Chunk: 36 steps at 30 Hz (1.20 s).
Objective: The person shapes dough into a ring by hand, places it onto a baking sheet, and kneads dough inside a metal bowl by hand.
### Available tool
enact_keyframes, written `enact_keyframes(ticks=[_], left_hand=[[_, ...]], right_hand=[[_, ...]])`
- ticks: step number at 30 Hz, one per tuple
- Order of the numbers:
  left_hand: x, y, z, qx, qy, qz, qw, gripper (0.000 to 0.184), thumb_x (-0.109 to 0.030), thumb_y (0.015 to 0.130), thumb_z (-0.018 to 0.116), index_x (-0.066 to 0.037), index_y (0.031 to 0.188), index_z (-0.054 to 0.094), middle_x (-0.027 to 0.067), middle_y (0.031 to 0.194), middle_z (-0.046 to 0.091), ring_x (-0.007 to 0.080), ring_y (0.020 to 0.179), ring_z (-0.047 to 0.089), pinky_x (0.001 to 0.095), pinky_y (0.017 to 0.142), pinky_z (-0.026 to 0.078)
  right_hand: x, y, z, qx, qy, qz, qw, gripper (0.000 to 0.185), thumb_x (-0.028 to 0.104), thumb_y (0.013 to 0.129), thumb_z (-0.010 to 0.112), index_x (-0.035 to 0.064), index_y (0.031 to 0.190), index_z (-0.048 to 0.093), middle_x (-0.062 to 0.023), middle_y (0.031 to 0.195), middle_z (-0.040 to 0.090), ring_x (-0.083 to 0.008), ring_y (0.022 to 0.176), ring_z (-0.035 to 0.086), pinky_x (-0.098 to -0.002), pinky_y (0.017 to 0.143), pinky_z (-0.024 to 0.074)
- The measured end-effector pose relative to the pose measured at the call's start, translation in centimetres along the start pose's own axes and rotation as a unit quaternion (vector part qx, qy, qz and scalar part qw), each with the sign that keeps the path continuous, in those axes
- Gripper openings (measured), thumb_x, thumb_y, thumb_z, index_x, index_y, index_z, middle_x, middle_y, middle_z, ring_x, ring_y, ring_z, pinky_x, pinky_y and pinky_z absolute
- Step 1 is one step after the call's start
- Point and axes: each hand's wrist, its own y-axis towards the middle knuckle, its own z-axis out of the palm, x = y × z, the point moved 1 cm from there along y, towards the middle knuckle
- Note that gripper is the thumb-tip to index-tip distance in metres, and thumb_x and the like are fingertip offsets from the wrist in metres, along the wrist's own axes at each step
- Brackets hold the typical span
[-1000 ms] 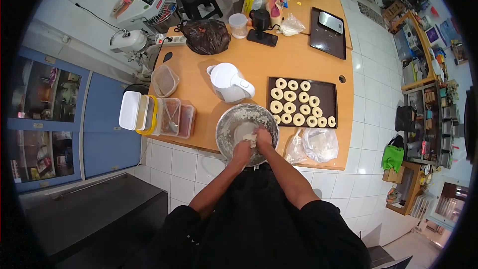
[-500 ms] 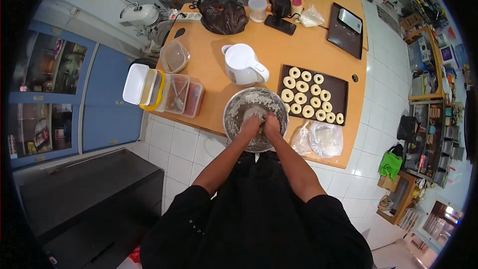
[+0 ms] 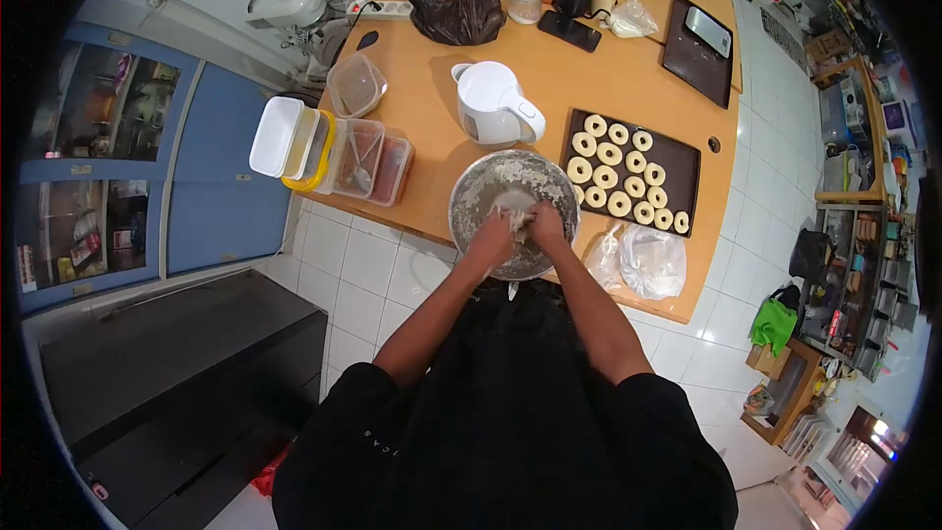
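A metal mixing bowl [image 3: 469, 198] smeared with dough stands at the table's near edge, with a lump of pale dough [image 3: 513, 200] inside. Both hands reach down into it. My left hand [image 3: 494, 239] is closed on the dough from the left, its fingers partly hidden. From the right, my right hand [image 3: 547, 227] grips the dough too, fingers curled inward. Just behind the bowl is a white electric kettle [image 3: 486, 103]. To the right lies a dark baking tray [image 3: 677, 162] bearing several ring-shaped dough pieces [image 3: 605, 178].
Plastic bags [image 3: 653, 263] lie right of the bowl. Stacked plastic containers [image 3: 278, 137] and open tubs [image 3: 355, 86] occupy the table's left side. Farther back are a black plastic bag [image 3: 454, 12], a phone [image 3: 569, 30] and another dark tray [image 3: 698, 69].
The view has shifted, so the table and bowl appear slightly higher and farther right. My hands stay in the bowl on the dough and have drawn a little apart.
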Motion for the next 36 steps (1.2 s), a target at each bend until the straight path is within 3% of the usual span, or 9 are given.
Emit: enact_keyframes(ticks=[4,5,9,12,15,18,21,30,36], left_hand=[[4.8,4.8,7.0,0.039,0.093,0.068,0.993,0.070,-0.026,0.080,0.065,-0.003,0.140,0.036,0.0287,0.142,0.035,0.0419,0.130,0.038,0.0481,0.104,0.038],[5.8,5.8,9.1,0.046,0.138,0.072,0.987,0.071,-0.026,0.081,0.064,-0.005,0.142,0.034,0.0280,0.142,0.036,0.0414,0.131,0.037,0.0484,0.105,0.037],[3.8,3.9,8.6,0.062,0.156,0.111,0.979,0.050,-0.019,0.085,0.056,-0.007,0.133,0.049,0.0211,0.152,0.024,0.0414,0.133,0.036,0.0504,0.102,0.040],[2.9,2.1,7.7,0.021,0.160,0.152,0.975,0.047,-0.016,0.083,0.057,-0.010,0.129,0.054,0.0202,0.144,0.038,0.0398,0.125,0.046,0.0483,0.094,0.046],[4.0,2.9,9.4,0.009,0.125,0.141,0.982,0.047,-0.007,0.076,0.060,-0.015,0.122,0.061,0.0134,0.132,0.053,0.0385,0.119,0.051,0.0456,0.096,0.046],[4.3,3.6,10.0,0.028,0.119,0.141,0.982,0.039,-0.005,0.075,0.059,-0.011,0.113,0.065,0.0161,0.121,0.060,0.0365,0.101,0.062,0.0455,0.085,0.051],[4.8,5.0,10.6,0.083,0.187,0.120,0.971,0.031,-0.005,0.074,0.059,-0.008,0.104,0.067,0.0189,0.113,0.062,0.0353,0.089,0.065,0.0451,0.078,0.053],[3.1,-0.3,8.3,0.146,0.229,0.172,0.947,0.058,-0.013,0.079,0.060,-0.013,0.135,0.044,0.0207,0.126,0.055,0.0359,0.109,0.059,0.0478,0.098,0.041],[0.8,-0.6,3.8,0.247,0.132,0.040,0.959,0.069,-0.015,0.082,0.058,-0.015,0.146,0.031,0.0196,0.136,0.048,0.0367,0.124,0.048,0.0539,0.100,0.038]], right_hand=[[-3.1,1.4,1.4,0.102,0.205,-0.086,0.970,0.045,0.001,0.070,0.065,0.0113,0.113,0.065,-0.0185,0.112,0.061,-0.0367,0.097,0.061,-0.0395,0.084,0.0494],[0.2,-0.3,-3.2,0.142,0.144,-0.063,0.977,0.050,0.000,0.071,0.064,0.0092,0.120,0.061,-0.0175,0.108,0.062,-0.0359,0.095,0.061,-0.0386,0.085,0.0491],[1.0,-1.9,-5.9,-0.095,0.081,-0.176,0.976,0.050,-0.002,0.073,0.061,0.0082,0.122,0.058,-0.0152,0.111,0.060,-0.0373,0.098,0.058,-0.0418,0.084,0.0483],[5.4,-7.3,-10.9,-0.302,-0.069,-0.113,0.944,0.053,0.003,0.076,0.063,0.0086,0.127,0.052,-0.0203,0.119,0.052,-0.0444,0.102,0.054,-0.0474,0.085,0.0465],[2.5,-8.1,-8.8,-0.336,-0.078,-0.015,0.939,0.056,0.008,0.082,0.060,0.0088,0.135,0.043,-0.0241,0.123,0.045,-0.0481,0.103,0.051,-0.0522,0.085,0.0439],[0.1,-7.4,-6.4,-0.218,0.011,0.051,0.975,0.056,0.010,0.086,0.053,0.0081,0.140,0.036,-0.0241,0.118,0.046,-0.0463,0.100,0.051,-0.0523,0.085,0.0429],[0.4,-7.1,-6.4,-0.221,0.068,0.044,0.972,0.052,0.006,0.087,0.047,0.0080,0.138,0.039,-0.0236,0.114,0.046,-0.0451,0.099,0.052,-0.0500,0.085,0.0441],[0.9,-6.7,-6.2,-0.233,0.061,0.065,0.968,0.051,-0.001,0.086,0.049,0.0109,0.136,0.042,-0.0207,0.114,0.046,-0.0425,0.096,0.055,-0.0496,0.080,0.0464],[0.9,-6.8,-6.6,-0.229,0.047,0.060,0.970,0.058,-0.001,0.078,0.056,0.0109,0.134,0.044,-0.0194,0.116,0.047,-0.0413,0.095,0.059,-0.0479,0.079,0.0495]])
